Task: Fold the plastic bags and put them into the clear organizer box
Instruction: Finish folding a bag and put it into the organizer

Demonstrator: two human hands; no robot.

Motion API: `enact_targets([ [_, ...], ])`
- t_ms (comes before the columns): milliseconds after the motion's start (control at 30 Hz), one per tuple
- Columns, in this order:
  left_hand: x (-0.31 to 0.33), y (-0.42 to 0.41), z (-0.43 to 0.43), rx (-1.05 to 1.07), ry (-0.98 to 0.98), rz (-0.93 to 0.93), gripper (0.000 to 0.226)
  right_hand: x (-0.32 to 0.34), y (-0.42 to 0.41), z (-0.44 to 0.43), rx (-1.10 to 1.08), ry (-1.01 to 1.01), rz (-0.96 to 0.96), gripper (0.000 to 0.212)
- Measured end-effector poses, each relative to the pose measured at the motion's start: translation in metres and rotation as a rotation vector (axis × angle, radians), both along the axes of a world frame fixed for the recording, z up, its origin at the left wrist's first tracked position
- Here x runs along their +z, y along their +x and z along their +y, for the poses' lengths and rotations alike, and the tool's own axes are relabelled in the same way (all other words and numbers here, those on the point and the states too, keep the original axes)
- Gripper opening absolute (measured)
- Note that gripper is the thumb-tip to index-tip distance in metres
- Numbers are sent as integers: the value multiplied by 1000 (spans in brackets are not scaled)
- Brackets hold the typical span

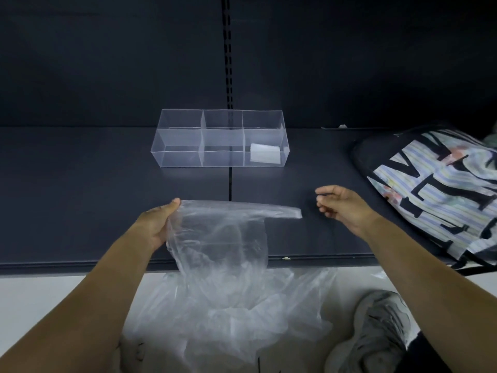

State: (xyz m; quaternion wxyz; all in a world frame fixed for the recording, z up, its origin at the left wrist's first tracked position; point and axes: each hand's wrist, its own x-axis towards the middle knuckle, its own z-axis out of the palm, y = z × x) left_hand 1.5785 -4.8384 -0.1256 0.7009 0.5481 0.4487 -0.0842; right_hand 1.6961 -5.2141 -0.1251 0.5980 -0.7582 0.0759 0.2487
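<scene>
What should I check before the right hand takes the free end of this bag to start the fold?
1. Left hand grips the bag at its top corner: ok.
2. Right hand has the bag's free end: not ok. It is apart from it and holds nothing.
3. Bag lies flat on the shelf: not ok. It hangs over the front edge, crumpled.
4. Organizer box has room: ok. The left and middle compartments look empty, and a folded bag is in the right one.
5. Held bag is free of the pile below: cannot tell.
</scene>
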Motion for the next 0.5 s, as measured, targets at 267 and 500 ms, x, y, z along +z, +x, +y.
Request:
enact_targets([
  [267,-1,4,-12,22,178,-6,26,-7,-21,48,473,-412,-261,37],
  [500,9,3,-32,-2,112,-102,19,-2,-39,94,582,-347,-358,13],
])
